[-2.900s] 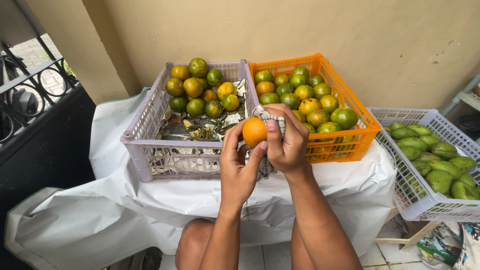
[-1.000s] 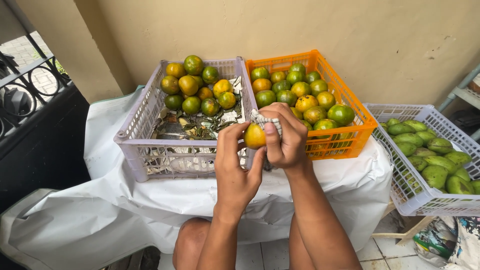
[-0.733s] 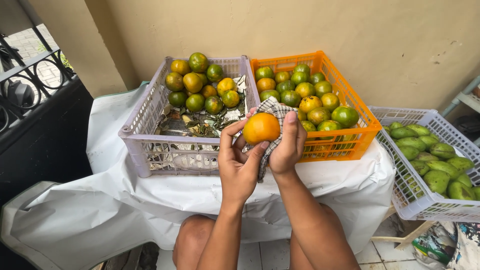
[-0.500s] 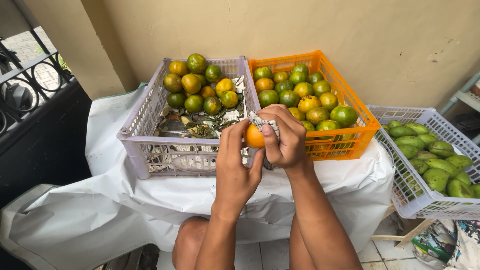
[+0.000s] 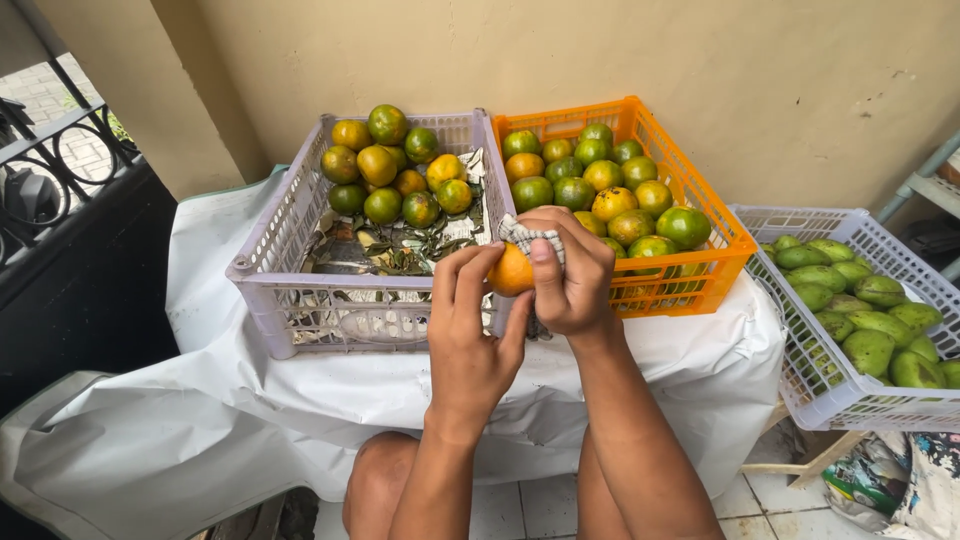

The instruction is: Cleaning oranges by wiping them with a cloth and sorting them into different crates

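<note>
Gripping the round orange citrus fruit [image 5: 511,271] in our left hand [image 5: 470,335] before the lilac plastic crate [image 5: 290,300], we have folded the checked cloth [image 5: 528,237] back over it, right hand [image 5: 572,275] clamped, wiping

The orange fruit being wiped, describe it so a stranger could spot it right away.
In front of the lilac crate and the orange crate, the left hand holds one orange fruit while the right hand presses a checked cloth on it. It alone is outside the crates, fully orange.
</note>
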